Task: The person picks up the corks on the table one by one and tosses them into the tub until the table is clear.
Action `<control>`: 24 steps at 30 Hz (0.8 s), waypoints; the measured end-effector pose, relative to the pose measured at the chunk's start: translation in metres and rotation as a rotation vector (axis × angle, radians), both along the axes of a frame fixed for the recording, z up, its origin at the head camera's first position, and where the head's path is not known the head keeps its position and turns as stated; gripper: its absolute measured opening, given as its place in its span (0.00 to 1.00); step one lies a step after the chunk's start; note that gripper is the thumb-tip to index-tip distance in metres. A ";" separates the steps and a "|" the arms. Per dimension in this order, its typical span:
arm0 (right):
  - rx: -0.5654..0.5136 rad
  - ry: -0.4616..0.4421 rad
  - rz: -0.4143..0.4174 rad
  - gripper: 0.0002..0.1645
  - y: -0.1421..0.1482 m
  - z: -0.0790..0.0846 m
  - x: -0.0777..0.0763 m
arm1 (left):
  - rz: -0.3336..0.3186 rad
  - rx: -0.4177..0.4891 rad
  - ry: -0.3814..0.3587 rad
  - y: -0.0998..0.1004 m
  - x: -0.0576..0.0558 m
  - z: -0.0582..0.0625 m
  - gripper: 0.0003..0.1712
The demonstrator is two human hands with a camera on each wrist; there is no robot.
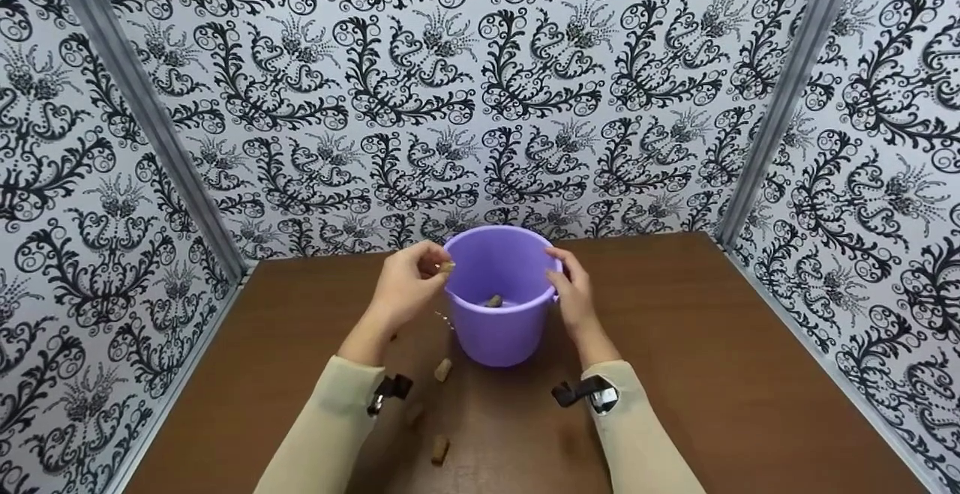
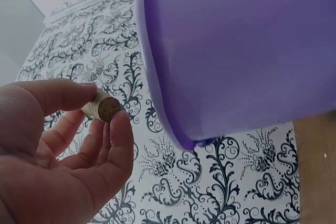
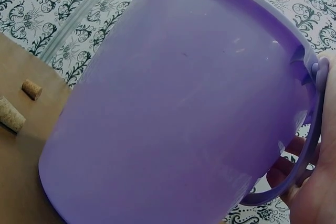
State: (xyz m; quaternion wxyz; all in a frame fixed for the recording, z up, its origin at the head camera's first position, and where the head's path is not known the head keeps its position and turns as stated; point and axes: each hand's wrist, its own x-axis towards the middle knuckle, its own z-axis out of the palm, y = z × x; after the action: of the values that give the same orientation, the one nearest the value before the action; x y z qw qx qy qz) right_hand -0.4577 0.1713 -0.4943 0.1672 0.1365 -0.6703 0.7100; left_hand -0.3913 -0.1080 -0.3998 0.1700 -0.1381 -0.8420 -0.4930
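A purple bucket [image 1: 501, 336] stands upright on the brown table, its mouth tilted toward the head camera. Inside it, near the bottom, lies a cork [image 1: 494, 301]. My left hand [image 1: 411, 280] is at the bucket's left rim, pinching another cork [image 2: 105, 107] between thumb and fingertips; the left wrist view shows this cork just outside the rim. On the opposite side, my right hand [image 1: 574, 291] grips the bucket's rim. The bucket's purple handle [image 3: 307, 166] hangs beside the right palm, and part of that hand is hidden behind it.
One loose cork [image 1: 443, 369] lies in front of the bucket, and another cork [image 1: 440, 449] is closer to the table's near side. The brown table [image 1: 675, 344] extends to both sides. Patterned white-and-black walls [image 1: 480, 104] with grey metal posts [image 1: 780, 119] enclose it.
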 end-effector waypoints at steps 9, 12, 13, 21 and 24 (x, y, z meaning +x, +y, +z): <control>0.000 -0.003 -0.005 0.26 0.000 0.001 0.001 | -0.036 -0.011 -0.003 0.021 -0.012 0.009 0.09; -0.001 -0.004 -0.002 0.26 0.000 0.001 0.000 | -0.056 -0.014 -0.017 0.028 -0.016 0.010 0.11; -0.004 0.000 0.001 0.26 0.000 0.001 0.000 | -0.063 -0.018 -0.021 0.031 -0.017 0.011 0.11; -0.005 -0.004 0.004 0.26 0.001 0.000 -0.001 | -0.096 -0.070 -0.062 0.048 -0.030 0.013 0.09; -0.011 -0.008 0.004 0.26 0.001 0.000 0.000 | -0.108 -0.097 -0.073 0.054 -0.034 0.013 0.08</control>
State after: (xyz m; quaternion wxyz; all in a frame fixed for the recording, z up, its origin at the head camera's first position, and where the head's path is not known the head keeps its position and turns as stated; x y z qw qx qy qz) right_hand -0.4580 0.1721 -0.4940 0.1636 0.1341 -0.6669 0.7145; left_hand -0.4253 -0.0542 -0.3867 0.1054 -0.1733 -0.8620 -0.4646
